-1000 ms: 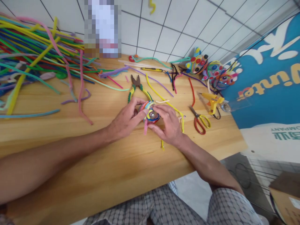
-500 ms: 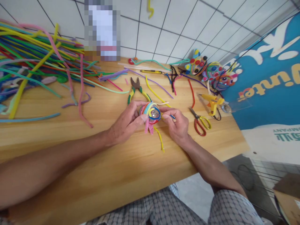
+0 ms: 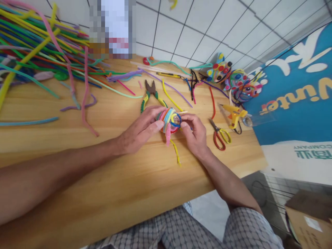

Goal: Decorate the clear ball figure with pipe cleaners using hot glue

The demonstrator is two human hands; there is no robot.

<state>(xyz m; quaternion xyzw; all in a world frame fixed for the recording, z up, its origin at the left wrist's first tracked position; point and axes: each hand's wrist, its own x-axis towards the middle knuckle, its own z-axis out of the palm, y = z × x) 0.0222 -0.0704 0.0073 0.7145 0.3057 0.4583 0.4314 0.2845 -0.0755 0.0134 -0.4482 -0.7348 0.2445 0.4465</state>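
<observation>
My left hand (image 3: 141, 131) grips a small ball wrapped in colourful pipe cleaners (image 3: 171, 119), fingers curled round its left side. My right hand (image 3: 194, 133) pinches at the ball's right side, where a blue loop sits; its fingers are closed on the ball. A pink end (image 3: 168, 135) and a yellow pipe cleaner (image 3: 176, 152) hang from the ball onto the wooden table (image 3: 109, 180). Both hands rest just above the tabletop.
Green-handled pliers (image 3: 151, 93) lie just behind the ball. Red-and-yellow scissors (image 3: 220, 133) and a yellow glue gun (image 3: 234, 114) are to the right. Finished pipe-cleaner figures (image 3: 233, 81) stand at the back right. A big heap of loose pipe cleaners (image 3: 38, 48) fills the back left.
The ball has been turned a little between my hands, and my right fingers have shifted on its right side. The view has tilted slightly downward.
</observation>
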